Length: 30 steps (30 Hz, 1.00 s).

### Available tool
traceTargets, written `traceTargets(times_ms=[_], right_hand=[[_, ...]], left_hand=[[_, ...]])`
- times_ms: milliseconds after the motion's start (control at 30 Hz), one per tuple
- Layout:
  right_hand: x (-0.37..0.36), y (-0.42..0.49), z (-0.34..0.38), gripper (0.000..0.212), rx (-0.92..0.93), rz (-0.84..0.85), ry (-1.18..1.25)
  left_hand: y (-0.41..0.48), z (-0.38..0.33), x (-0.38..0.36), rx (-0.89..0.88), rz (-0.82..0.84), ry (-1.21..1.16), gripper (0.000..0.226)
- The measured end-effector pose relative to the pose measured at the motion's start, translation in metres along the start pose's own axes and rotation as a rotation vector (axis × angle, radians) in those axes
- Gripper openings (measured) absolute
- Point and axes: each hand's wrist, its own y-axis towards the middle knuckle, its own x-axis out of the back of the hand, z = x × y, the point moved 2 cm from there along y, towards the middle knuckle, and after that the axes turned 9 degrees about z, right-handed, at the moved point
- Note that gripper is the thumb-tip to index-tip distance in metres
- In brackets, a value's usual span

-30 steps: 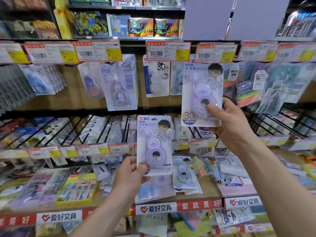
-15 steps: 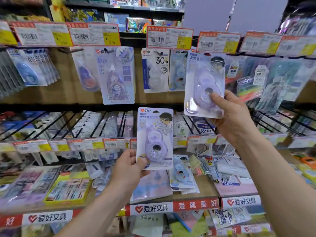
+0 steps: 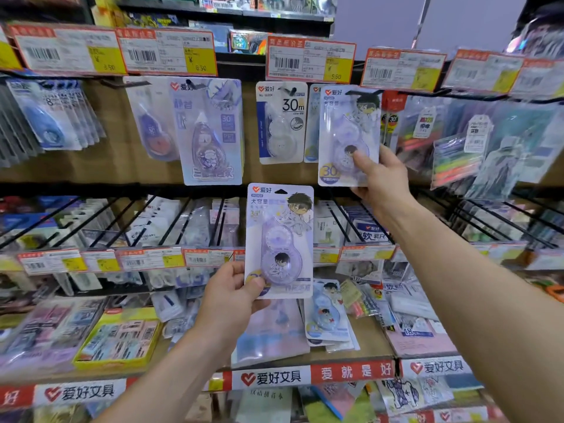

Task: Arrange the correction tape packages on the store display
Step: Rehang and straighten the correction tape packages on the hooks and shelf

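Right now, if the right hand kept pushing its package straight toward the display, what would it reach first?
Probably the black peg hook at the package's top. The right hand holds the purple correction tape package up there, though depth is unclear.

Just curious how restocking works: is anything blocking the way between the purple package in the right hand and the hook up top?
Nothing visible does. The right hand holds the purple package right up at the black hook, its top edge level with the hook, beside the 30m package.

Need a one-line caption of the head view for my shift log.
Right hand lifts a purple correction tape package to its peg hook; left hand holds a matching package.
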Motion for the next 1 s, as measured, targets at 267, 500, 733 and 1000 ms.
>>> traceTargets(times_ms=[267, 500, 733, 1000], right_hand=[[-0.017, 0.04, -0.005, 0.017, -0.038, -0.032, -0.13], [-0.003, 0.022, -0.011, 0.076, -0.085, -0.165, -0.323], [-0.011, -0.096, -0.019, 0.048, -0.038, 0.159, -0.179], [-0.005, -0.11, -0.023, 0.06, 0.056, 0.258, -0.141]], left_hand=[[0.004, -0.009, -0.007, -0.003, 0.011, 0.036, 0.017], [0.011, -0.015, -0.02, -0.024, 0.034, 0.046, 0.015], [0.025, -0.027, -0.041, -0.07, 0.074, 0.026, 0.013], [0.021, -0.04, -0.05, -0.182, 0.057, 0.265, 0.013]])
